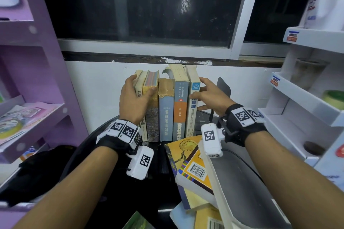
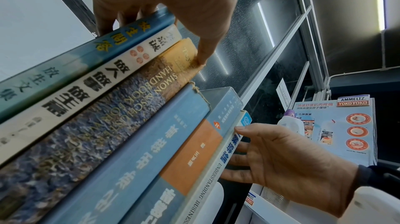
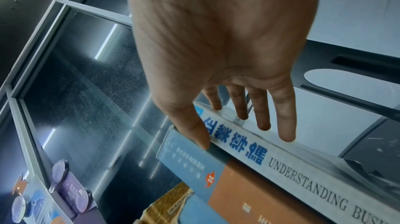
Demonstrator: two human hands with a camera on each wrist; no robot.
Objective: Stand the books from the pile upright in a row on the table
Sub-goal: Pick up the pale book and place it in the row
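Observation:
Several books (image 1: 165, 106) stand upright in a row against the white wall on the dark table (image 1: 160, 165). My left hand (image 1: 142, 84) grips the left end of the row: its fingers wrap the outer cover and its thumb (image 2: 202, 55) presses the worn handbook spine (image 2: 86, 133). My right hand (image 1: 196, 88) is at the right end. Straight fingers (image 3: 283, 125) lie flat on the cover of the white "Understanding Business" book (image 3: 303, 176), and the thumb touches its spine. A yellow book (image 1: 189, 161) lies flat on the pile at the front.
A black bookend (image 1: 224, 87) stands just right of the row. A white-rimmed grey tray (image 1: 242, 191) overlaps the pile at the front right. Purple shelves (image 1: 31, 98) close the left side and white shelves (image 1: 307, 98) the right. A black bag (image 1: 37, 169) lies at the left.

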